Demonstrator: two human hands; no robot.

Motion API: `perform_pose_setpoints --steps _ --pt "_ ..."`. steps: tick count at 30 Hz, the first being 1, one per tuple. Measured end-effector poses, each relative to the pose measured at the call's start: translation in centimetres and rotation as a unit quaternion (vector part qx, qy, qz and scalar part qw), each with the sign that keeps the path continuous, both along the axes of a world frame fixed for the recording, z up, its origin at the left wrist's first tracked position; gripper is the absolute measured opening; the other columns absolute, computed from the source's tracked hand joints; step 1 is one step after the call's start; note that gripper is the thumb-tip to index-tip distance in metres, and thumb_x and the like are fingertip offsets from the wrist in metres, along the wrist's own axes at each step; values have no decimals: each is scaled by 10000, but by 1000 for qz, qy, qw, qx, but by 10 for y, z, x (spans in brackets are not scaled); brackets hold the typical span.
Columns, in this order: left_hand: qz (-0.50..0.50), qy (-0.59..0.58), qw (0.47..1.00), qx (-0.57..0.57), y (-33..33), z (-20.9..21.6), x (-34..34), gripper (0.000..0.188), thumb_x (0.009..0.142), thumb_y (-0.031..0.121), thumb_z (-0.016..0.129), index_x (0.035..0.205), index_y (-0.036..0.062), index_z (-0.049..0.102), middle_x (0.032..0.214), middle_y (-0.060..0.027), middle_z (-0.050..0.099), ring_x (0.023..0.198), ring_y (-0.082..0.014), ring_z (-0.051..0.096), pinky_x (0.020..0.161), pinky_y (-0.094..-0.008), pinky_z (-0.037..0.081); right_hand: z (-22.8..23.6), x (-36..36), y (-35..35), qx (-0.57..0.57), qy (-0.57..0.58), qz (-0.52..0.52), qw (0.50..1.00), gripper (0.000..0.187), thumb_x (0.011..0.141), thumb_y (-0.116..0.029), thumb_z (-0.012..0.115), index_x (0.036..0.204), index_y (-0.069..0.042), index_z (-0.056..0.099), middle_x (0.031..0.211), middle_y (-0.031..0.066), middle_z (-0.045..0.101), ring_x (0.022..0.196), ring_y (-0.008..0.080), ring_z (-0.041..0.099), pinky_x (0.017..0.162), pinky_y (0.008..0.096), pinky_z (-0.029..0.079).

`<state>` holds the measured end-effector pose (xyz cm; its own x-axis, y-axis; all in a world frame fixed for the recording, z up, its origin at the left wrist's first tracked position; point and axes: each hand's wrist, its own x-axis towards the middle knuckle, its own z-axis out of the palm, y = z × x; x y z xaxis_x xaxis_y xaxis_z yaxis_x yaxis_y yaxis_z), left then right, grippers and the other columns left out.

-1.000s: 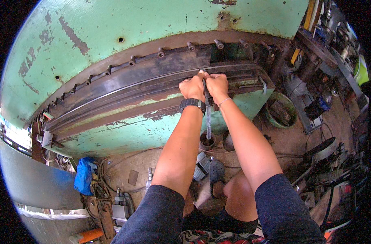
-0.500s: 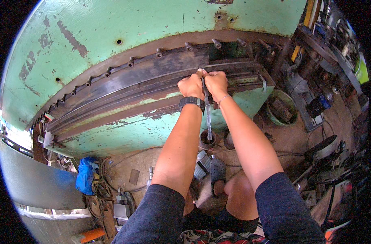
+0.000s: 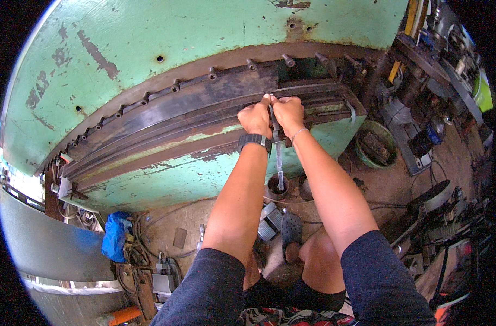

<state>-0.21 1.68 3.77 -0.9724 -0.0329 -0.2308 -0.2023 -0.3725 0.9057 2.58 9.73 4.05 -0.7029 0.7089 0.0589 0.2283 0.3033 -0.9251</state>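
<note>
Head view, looking down. Left hand (image 3: 255,118) and right hand (image 3: 287,112) pressed together, both clamped on the upper end of a long grey metal wrench (image 3: 279,157), at the dark steel rail (image 3: 204,108) running across the front of the big green press (image 3: 166,43). Knuckles touching, thumbs up against the rail's upper edge, black wristwatch (image 3: 253,140) on the left wrist, thin bracelet on the right. Free end of the wrench hanging down between the forearms, pointing toward the floor near a small rusty can (image 3: 277,188).

Compared with a second ago — barely any shift. Same two-handed grip, same spot on the rail, wrench shaft at much the same angle, hands perhaps a touch lower against the rail, too slight to be sure. Reads as steady strain on a stiff fastener rather than a free swing; whatever sits under the fists is hidden, so no telling how far it has turned.

Around the hands: a row of bolts (image 3: 212,72) along the far edge of the rail, a green bucket (image 3: 375,145) to the right, a blue bag (image 3: 115,237) on the floor at near left, a grey clog (image 3: 292,229) beside the knees, cables and machine parts scattered far right.
</note>
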Motion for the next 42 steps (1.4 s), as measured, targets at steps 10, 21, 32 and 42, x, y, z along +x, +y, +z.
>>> perform_pose_setpoints --steps 10,21,32,42 --pt "-80 211 971 -73 -27 -49 59 254 976 92 686 1185 -52 706 1017 -90 733 918 -140 650 846 -301 517 4 5 -6 -82 37 41 995 380 917 -346 759 755 -2 751 705 157 737 611 260 724 635 403 563" --pt "-37 229 962 -144 -15 -53 52 230 949 31 693 1155 -65 728 1021 -125 767 903 -150 677 834 -310 532 -4 0 0 -67 84 39 993 354 928 -286 768 808 46 745 683 143 720 547 231 703 479 370 551" --pt "-38 216 970 -102 -15 -46 57 263 960 52 688 1198 -57 718 1055 -102 757 926 -148 659 862 -304 515 13 -2 0 -169 104 71 977 347 919 -220 772 749 62 664 649 141 668 493 213 633 421 387 506" --pt "-118 118 985 -53 -13 -43 68 236 981 123 682 1098 -82 667 948 -76 710 836 -137 634 728 -303 500 31 10 -3 -169 41 92 981 340 969 -236 723 758 22 653 686 138 658 510 237 650 386 376 512"
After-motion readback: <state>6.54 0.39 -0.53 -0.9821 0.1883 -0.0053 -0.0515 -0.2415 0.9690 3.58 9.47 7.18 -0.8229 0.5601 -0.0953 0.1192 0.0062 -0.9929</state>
